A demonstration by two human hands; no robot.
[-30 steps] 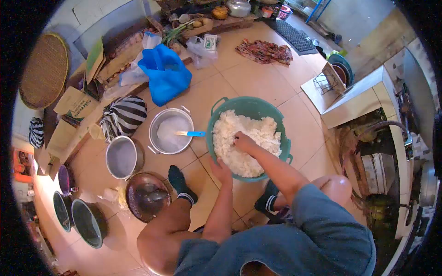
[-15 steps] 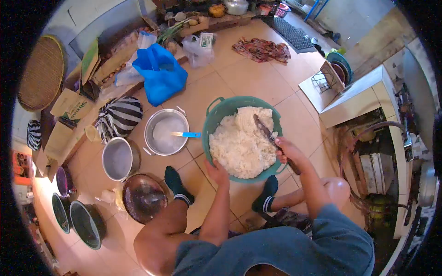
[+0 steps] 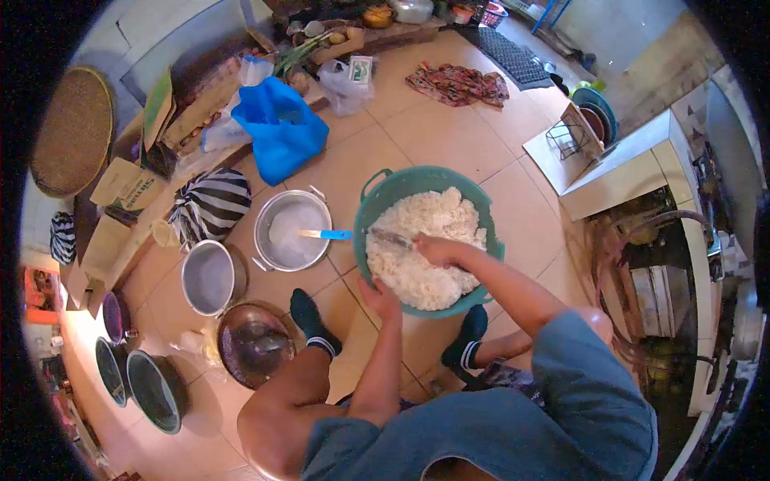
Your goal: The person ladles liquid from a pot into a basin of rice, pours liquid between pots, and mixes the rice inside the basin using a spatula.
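Note:
A large green plastic basin (image 3: 388,186) between my feet holds a heap of white cooked rice (image 3: 437,284). My right hand (image 3: 437,250) is closed round a long dark paddle (image 3: 391,238), whose blurred blade lies in the rice at the left of the heap. The paddle's handle end is hidden by the hand and forearm. At the near left rim, my left hand (image 3: 380,301) holds the basin, its thumb and fingers against the edge.
Left of the basin stands a metal pot (image 3: 292,228) with a blue-handled utensil (image 3: 325,235) across its rim. Nearby are another pot (image 3: 210,280), a dark round tray (image 3: 255,345), a striped bundle (image 3: 210,204) and a blue bag (image 3: 281,132). A tiled counter (image 3: 626,180) flanks the right.
My right hand has swept left across the basin with the paddle, and the raised mound of rice at the back right is broken up. My left hand stays at the rim.

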